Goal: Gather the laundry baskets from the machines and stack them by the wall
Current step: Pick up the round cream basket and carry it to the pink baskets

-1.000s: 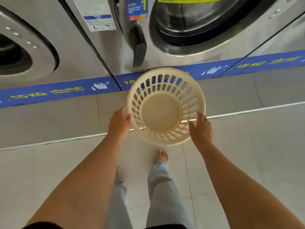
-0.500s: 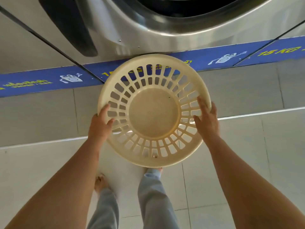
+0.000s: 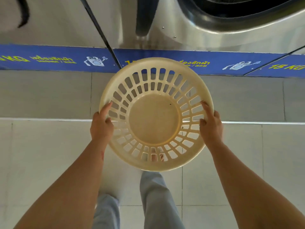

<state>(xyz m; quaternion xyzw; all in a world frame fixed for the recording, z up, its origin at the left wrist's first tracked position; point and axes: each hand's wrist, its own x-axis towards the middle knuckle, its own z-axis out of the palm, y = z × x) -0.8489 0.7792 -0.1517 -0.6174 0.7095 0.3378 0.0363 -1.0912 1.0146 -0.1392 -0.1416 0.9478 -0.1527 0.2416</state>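
Note:
A round cream plastic laundry basket (image 3: 154, 119) with slotted sides is held up in front of me, its open top facing me and nothing inside. My left hand (image 3: 101, 125) grips its left rim, thumb inside. My right hand (image 3: 210, 123) grips the right rim the same way. The basket hangs above the floor, just in front of the steel washing machines (image 3: 165, 30).
A blue strip with yellow lettering (image 3: 57, 59) runs along the machines' base. Below it lies a grey tiled step (image 3: 49, 95), then a pale tiled floor (image 3: 41, 154). An open drum door rim (image 3: 239, 19) is at the upper right. My legs in grey trousers (image 3: 155, 195) stand below the basket.
Both hands closed on the basket's rim and lifted it nearer to me, so it looks larger. The view has tilted further down and shifted left along the machines.

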